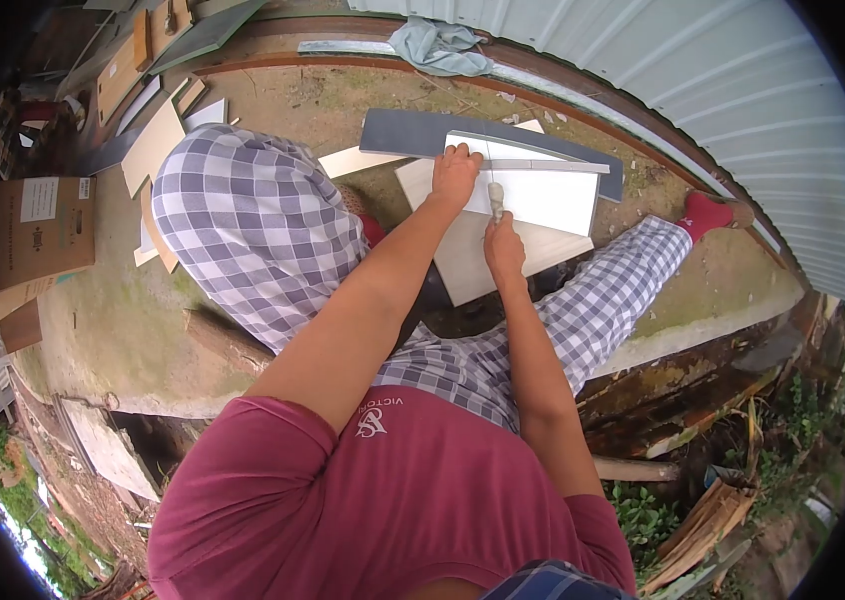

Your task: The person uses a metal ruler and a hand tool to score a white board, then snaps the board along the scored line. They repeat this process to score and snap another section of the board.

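My left hand [456,174] is closed over the left end of a narrow, straight grey strip [553,166] and presses it down on a white board [553,200]. My right hand [504,246] grips a thin-bladed hand tool with a pale, wrapped-looking handle [496,205]. Its slim shaft points away from me and crosses the strip near my left fingertips. What the tip touches is too small to tell. Beneath the white board lie a light wood-grain board [468,265] and a long dark grey board [403,132].
My checked-trouser legs frame the boards on a concrete ledge [143,340]. A cardboard box [41,235] and board offcuts [155,145] are at left. A cloth [440,47] lies by the corrugated metal wall [723,90]. Beyond the near ledge edge are wood scraps [703,530] and plants.
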{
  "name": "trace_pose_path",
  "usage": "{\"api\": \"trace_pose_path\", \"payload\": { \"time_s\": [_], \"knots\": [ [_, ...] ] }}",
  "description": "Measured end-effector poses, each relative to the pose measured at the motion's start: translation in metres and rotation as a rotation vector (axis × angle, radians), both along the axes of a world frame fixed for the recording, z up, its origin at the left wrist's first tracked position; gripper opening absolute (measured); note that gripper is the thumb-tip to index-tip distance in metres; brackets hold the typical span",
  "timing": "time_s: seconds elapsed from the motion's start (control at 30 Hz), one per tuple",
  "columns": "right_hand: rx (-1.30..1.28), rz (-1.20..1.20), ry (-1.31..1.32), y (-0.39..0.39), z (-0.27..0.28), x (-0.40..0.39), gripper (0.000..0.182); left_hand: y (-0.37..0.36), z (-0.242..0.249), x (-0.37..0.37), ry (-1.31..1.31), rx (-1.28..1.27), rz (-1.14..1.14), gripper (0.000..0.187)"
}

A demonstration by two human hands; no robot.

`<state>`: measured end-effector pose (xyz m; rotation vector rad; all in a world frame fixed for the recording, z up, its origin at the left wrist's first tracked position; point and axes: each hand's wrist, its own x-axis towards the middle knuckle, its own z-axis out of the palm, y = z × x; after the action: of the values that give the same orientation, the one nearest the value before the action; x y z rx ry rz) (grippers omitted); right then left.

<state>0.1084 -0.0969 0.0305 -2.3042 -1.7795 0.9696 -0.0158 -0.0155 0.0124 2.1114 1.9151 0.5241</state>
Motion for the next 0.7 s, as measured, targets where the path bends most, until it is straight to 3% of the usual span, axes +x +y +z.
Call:
{"api": "trace_pose_path", "payload": {
  "time_s": [0.13, 0.2, 0.23, 0.33, 0.5, 0.57, 0.7],
  "knots": [
    [0.096, -0.014, 0.175, -0.013, -0.004, 0.017, 0.032, 0.000, -0.001, 0.001, 0.036, -0.059, 0.009, 0.014],
    [0.215, -0.153, 0.396, -0.023, 0.015, 0.026, 0.031, -0.001, -0.002, 0.000, -0.007, 0.017, -0.002, 0.018],
    [0.073, -0.241, 0.497, -0.021, 0.027, 0.030, 0.033, -0.002, -0.002, -0.001, -0.006, 0.015, -0.007, 0.018],
    [0.193, -0.231, 0.625, -0.012, 0.059, 0.028, 0.031, 0.000, -0.004, 0.001, -0.003, 0.035, 0.000, 0.017],
    [0.190, -0.258, 0.514, 0.005, 0.048, 0.025, 0.029, 0.000, 0.001, 0.001, 0.036, -0.072, 0.001, 0.016],
    [0.193, -0.101, 0.258, -0.001, 0.028, 0.024, 0.029, 0.001, 0.002, 0.001, 0.029, -0.064, 0.000, 0.017],
    [0.134, -0.041, 0.092, -0.020, 0.015, 0.022, 0.029, 0.000, -0.001, 0.002, 0.014, -0.063, 0.009, 0.018]
  ]
}}
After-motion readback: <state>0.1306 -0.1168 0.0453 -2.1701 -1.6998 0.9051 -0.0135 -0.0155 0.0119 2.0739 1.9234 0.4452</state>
